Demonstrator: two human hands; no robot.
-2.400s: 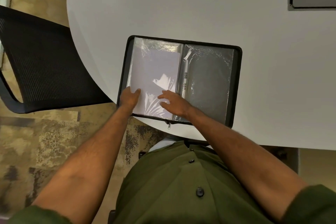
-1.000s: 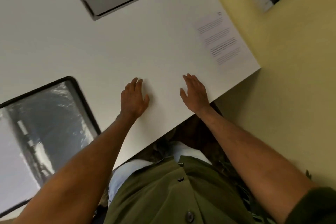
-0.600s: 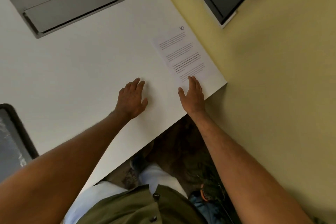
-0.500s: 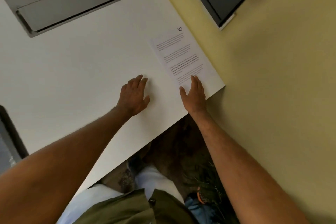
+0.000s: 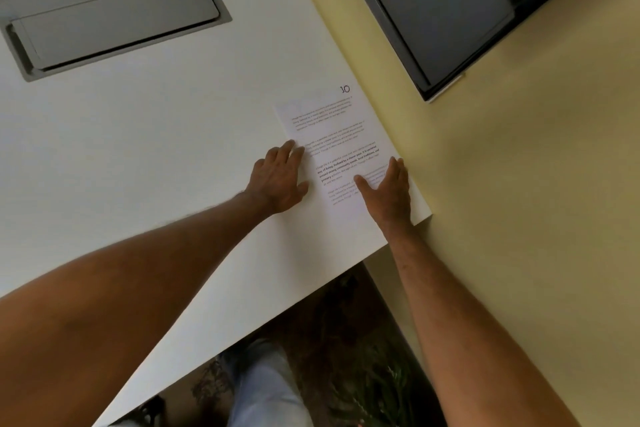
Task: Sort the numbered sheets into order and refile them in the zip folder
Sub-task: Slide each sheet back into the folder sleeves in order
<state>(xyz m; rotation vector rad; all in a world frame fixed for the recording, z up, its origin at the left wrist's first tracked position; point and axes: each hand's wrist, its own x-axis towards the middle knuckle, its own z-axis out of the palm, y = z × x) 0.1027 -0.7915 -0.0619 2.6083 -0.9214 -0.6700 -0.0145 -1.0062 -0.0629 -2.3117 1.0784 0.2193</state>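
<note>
My left hand (image 5: 277, 180) and right hand (image 5: 388, 191) lie flat, fingers straight, on the printed sheet marked 10 (image 5: 337, 146), which rests at the bench's (image 5: 138, 149) right corner, near the wall.

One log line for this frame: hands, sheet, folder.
left hand: flat on sheet 10 edge | right hand: flat on sheet | sheet: at table corner | folder: out of view

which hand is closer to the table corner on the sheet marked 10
The right hand: it lies flat on the sheet beside the table corner, while the left hand rests on the sheet's opposite edge.
</note>
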